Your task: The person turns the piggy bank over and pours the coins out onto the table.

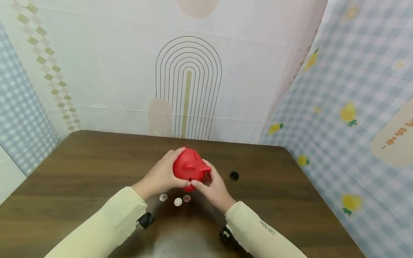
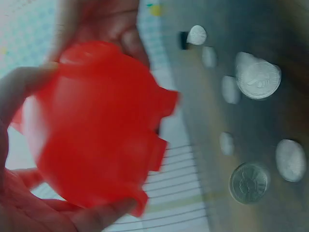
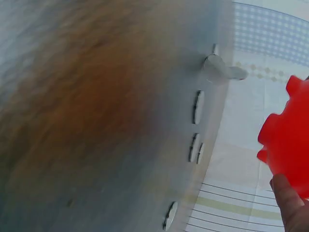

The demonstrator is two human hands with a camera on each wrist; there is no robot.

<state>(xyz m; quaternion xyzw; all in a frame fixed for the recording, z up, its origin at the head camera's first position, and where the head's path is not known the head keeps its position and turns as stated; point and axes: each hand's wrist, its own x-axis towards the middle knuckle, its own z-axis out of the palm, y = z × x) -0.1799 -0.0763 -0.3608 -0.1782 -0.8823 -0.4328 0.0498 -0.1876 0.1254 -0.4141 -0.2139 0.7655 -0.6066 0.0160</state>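
Note:
A red piggy bank (image 1: 188, 165) is held off the table between both hands. My left hand (image 1: 164, 172) grips one side, its thumb near the snout. The right hand (image 1: 217, 187) grips the other side, thumb at the front. Stubby feet on the piggy bank (image 2: 96, 125) point toward the tabletop in the left wrist view; its underside opening cannot be made out. Below it, several silver coins (image 1: 178, 202) lie on the table, and more coins (image 2: 259, 79) show in the left wrist view. One blurred coin (image 3: 215, 68) appears in the right wrist view.
A small round black plug (image 1: 234, 175) lies on the brown wooden table (image 1: 106, 157), right of the right hand. Patterned cloth (image 1: 129, 71) hangs behind the table, and checked cloth (image 1: 338, 89) hangs at the right. Black straps (image 1: 146, 220) sit at both wrists.

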